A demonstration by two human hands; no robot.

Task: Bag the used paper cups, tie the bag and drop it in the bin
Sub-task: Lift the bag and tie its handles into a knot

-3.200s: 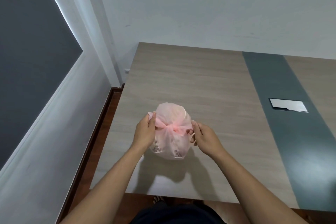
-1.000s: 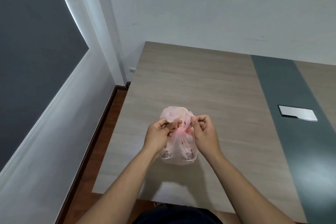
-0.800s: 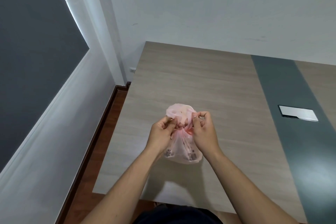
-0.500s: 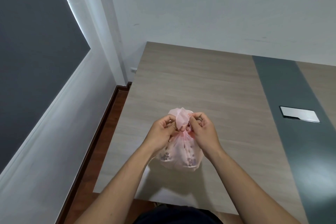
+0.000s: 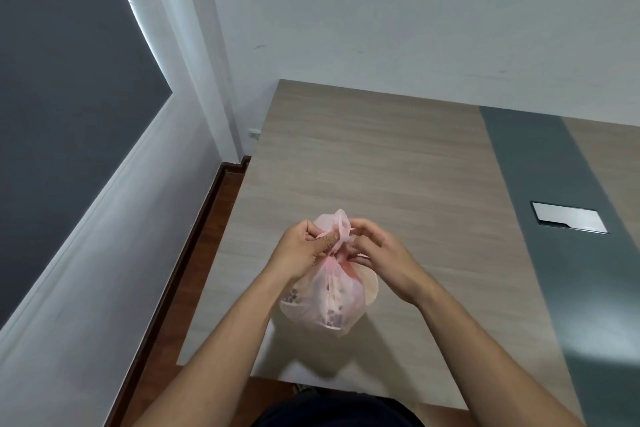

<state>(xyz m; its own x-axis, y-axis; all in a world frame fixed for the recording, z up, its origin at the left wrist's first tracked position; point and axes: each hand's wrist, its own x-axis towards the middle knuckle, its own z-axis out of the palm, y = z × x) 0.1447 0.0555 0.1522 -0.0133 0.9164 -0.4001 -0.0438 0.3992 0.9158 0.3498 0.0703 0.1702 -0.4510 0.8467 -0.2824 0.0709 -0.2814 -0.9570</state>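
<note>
A thin pink plastic bag (image 5: 327, 302) holding paper cups with dark printed spots hangs just above the wooden table (image 5: 381, 163), near its front edge. Its neck is gathered and twisted at the top, with a loose pink loop sticking up between my hands. My left hand (image 5: 301, 253) pinches the bag's handles on the left of the neck. My right hand (image 5: 377, 253) pinches the twisted plastic on the right. The cups show only faintly through the plastic. No bin is in view.
A dark grey strip (image 5: 561, 218) runs across the table on the right, with a silver cover plate (image 5: 568, 222) set in it. A white wall stands behind the table. Reddish floor (image 5: 194, 270) and a grey-panelled wall lie to the left.
My hands went from the bag's sides to its top, gathering and twisting the handles into a knot. The bag has lifted and hangs lower from the neck.
</note>
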